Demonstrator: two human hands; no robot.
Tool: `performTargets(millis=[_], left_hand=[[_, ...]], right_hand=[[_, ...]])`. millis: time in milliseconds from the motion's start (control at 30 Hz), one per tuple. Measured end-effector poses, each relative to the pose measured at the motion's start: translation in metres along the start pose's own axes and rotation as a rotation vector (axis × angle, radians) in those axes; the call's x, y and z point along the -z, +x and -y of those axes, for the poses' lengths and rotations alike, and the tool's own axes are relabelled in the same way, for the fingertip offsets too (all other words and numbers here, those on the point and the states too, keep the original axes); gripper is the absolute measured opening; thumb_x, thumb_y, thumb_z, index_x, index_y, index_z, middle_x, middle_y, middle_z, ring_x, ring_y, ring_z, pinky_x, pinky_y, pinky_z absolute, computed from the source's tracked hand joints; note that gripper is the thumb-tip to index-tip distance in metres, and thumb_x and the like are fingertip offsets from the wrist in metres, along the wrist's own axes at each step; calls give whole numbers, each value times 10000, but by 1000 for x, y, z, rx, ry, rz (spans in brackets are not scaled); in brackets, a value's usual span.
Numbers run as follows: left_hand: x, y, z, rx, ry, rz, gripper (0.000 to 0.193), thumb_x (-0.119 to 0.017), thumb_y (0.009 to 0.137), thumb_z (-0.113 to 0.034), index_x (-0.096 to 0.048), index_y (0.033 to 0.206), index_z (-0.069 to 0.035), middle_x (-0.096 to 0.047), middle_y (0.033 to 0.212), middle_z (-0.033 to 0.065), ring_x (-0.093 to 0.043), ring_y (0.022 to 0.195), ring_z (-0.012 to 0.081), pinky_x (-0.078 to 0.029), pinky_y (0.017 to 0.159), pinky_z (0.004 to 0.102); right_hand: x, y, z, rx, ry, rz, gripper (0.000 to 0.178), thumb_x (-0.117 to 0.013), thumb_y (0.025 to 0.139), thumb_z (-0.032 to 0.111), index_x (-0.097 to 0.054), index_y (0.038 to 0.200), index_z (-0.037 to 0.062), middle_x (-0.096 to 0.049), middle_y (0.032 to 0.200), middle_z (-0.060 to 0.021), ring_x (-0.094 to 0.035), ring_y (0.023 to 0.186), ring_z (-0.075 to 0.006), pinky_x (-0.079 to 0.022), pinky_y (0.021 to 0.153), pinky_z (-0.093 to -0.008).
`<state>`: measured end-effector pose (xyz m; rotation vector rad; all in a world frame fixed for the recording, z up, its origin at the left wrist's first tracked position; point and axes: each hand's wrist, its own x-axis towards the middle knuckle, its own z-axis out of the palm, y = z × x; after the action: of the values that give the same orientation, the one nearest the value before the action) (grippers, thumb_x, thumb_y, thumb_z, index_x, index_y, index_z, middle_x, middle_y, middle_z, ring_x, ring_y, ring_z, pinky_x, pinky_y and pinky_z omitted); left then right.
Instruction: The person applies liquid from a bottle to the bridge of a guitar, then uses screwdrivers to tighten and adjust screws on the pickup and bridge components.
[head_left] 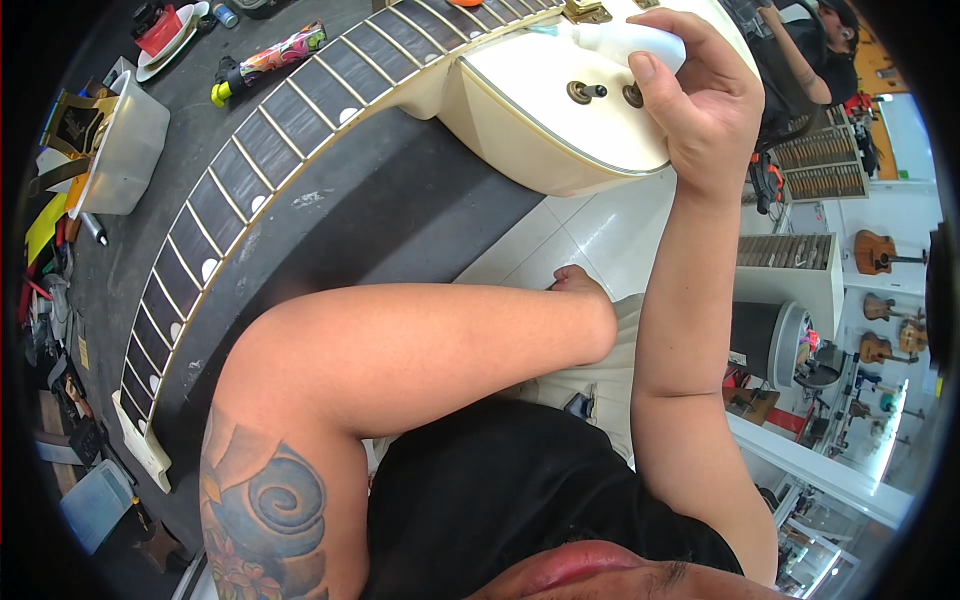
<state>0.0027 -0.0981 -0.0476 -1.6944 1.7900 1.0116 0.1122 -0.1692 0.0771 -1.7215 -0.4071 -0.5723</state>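
A cream electric guitar body (500, 115) lies at the top of the head view, its dark fretboard (270, 145) curving down to the left. No strings show over the frets. My right hand (705, 105) is closed around a small whitish squeeze bottle (635, 45) tipped on its side above the body. The bottle's narrow pale tip points left, toward the fretboard's body end. Close to my fingers, a bare control shaft (590, 92) stands up from the guitar top. My left forearm crosses below the guitar. Little of my left hand (575, 280) shows, and its fingers are mostly hidden.
On the dark workbench (400, 170) sit a translucent plastic bin (130, 150), a colourful-handled tool (270, 65) and a red container (160, 32). Another person (825, 50) is at upper right. A grey bin (765, 345) stands below, with guitars (873, 253) hanging beyond.
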Motion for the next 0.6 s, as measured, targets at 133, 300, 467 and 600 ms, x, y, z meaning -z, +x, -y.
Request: performTargets(millis=[133,300,467,600], left_hand=[[-1,1,1,8,1,1,478,-700,901,-367,-677,1335,-167,-689,1315,113,-606,1237,299,-366,1088,542],[-1,-2,0,3,-13,-7,473,-695,905,-368,-676,1333,-168,-695,1309,114,-611,1232,299,-365,1085,543],[2,-2,1,3,-43,13,538,-738,883,-341,-653,1387,-173,-595,1444,119,-562,1309,317,-380,1089,550],[4,-3,1,-4,-65,29,619,-784,857,-311,-629,1442,-176,-495,1578,134,-510,1392,336,-396,1092,558]], right_hand=[[0,0,-3,1,9,-7,328,-798,853,77,-679,1124,-63,-707,984,-72,-658,853,-110,-528,761,-238],[-1,0,-2,4,-4,-16,326,-805,855,83,-682,1122,-59,-706,1003,-72,-661,886,-118,-523,788,-244],[10,1,-7,114,-135,17,304,-729,859,-16,-698,1153,-89,-720,1084,-119,-668,978,-165,-521,890,-290],[10,3,-8,145,-113,50,308,-741,860,-12,-698,1155,-89,-722,1075,-123,-673,974,-164,-528,877,-289]])
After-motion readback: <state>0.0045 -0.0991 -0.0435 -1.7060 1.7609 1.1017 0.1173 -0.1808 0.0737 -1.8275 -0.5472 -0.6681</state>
